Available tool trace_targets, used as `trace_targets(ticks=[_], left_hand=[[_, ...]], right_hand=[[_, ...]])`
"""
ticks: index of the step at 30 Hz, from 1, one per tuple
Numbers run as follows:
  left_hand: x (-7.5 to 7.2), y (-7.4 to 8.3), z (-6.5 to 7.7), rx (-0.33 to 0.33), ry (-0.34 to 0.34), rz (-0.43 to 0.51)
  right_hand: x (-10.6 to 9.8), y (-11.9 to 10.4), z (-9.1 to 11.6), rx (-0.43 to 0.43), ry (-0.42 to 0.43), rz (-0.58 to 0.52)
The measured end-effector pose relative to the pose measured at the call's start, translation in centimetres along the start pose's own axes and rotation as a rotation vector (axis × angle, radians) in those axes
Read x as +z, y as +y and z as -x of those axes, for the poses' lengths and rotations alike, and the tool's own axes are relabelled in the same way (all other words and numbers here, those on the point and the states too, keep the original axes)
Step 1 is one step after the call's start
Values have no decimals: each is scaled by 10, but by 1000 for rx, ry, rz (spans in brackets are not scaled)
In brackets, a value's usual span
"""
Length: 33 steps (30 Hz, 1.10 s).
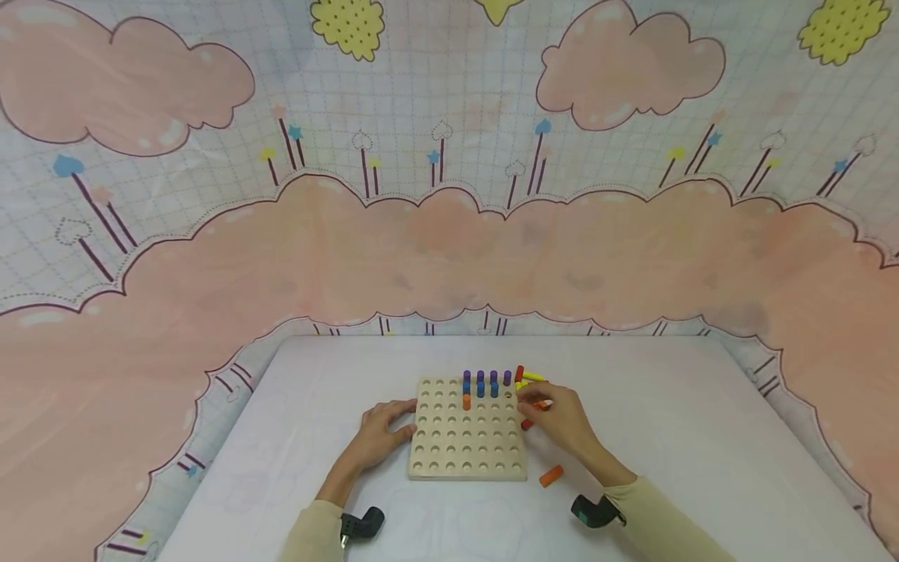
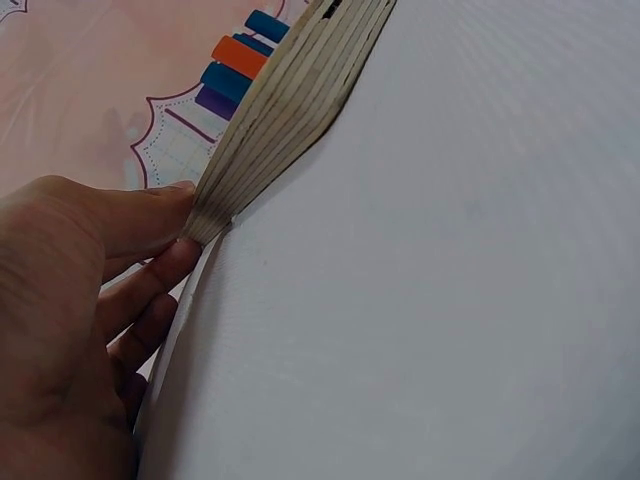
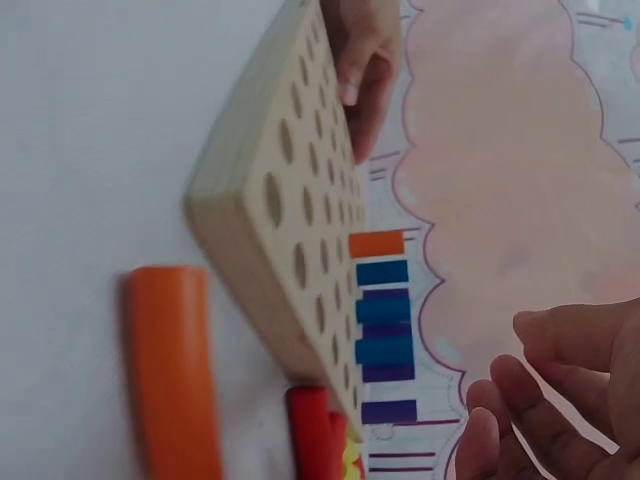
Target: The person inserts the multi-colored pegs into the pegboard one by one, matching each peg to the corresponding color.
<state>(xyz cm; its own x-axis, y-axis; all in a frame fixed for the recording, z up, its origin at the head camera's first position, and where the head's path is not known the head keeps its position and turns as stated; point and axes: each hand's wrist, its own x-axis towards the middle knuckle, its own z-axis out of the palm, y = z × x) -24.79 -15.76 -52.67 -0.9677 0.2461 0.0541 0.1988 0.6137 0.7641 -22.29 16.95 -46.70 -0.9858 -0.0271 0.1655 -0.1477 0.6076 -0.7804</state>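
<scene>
A pale wooden board (image 1: 456,474) with rows of round holes lies on the table. Standing in its far right part are several purple pegs (image 1: 494,376), three blue pegs (image 1: 481,389) and one orange peg (image 1: 467,402). My left hand (image 1: 382,429) touches the board's left edge with thumb and fingertips, also visible in the left wrist view. My right hand (image 1: 558,417) hovers by the board's right edge, over loose pegs that it partly hides. In the right wrist view its thumb and fingers (image 3: 565,340) are loosely bent and apart, with nothing seen between them.
Red pegs (image 3: 308,430) and a yellow peg (image 1: 534,376) lie loose along the board's right side. A lone orange peg (image 1: 551,476) lies near its front right corner. White covers the table (image 1: 281,437); a patterned cloth (image 1: 492,257) hangs behind.
</scene>
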Motion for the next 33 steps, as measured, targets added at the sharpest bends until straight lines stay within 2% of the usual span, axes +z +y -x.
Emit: trace_targets(ticks=[5,17,23,29,33], left_hand=[[0,1,0,8,4,6],[3,0,-2,10,6,-2],[3,1,-3,14,12,8],[3,1,-4,12,7,9],[4,2,-4,19,8,5]], right_hand=[[-10,15,12,34,-54,20],[-27,45,32,40,-165,51],[-37,56,36,55,-265,64],[-44,67,38,-10,-383,94],[-46,72,37,-54,-423,114]])
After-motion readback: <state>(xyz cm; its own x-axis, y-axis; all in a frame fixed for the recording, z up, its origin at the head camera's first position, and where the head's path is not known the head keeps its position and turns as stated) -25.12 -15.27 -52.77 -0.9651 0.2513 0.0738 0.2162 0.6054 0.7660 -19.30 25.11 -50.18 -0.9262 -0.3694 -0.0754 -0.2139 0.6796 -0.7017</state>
